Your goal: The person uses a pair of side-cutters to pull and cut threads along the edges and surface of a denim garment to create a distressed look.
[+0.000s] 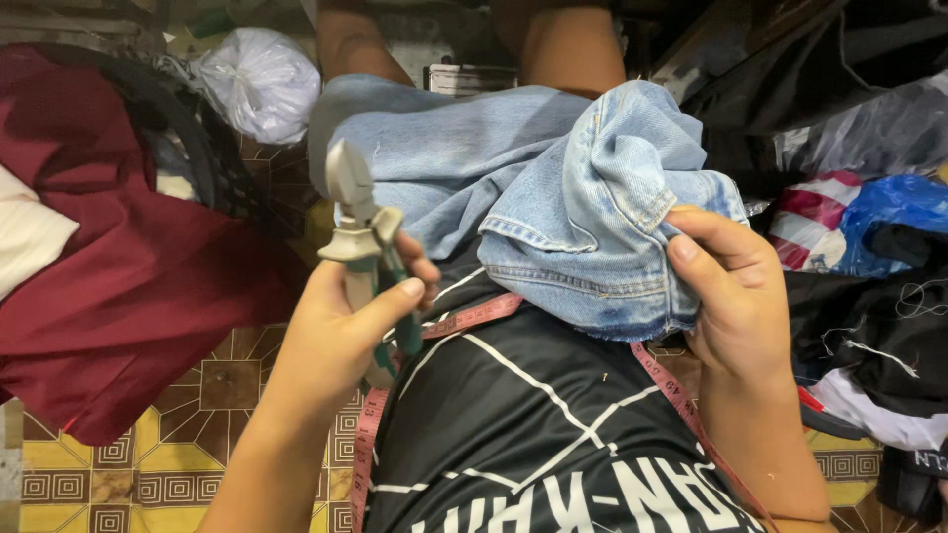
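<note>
Clearly soft, floppy denim jeans (553, 188) bunch in the right hand (736, 286); left hand (341, 326) grips rigid, probably metal-jawed pliers (363, 237) by the handles.

The pliers' (365, 232) green handles are mostly hidden inside the left hand (341, 326), and whether their tip is parted is too small to tell. The right hand's (726, 286) fingertips vanish under a fold of the jeans (553, 188). The pink tape (474, 316) slips beneath the denim. At 9 o'clock the red cloth (128, 257) runs off the edge; at 3 o'clock the blue bag (899, 212) too.
</note>
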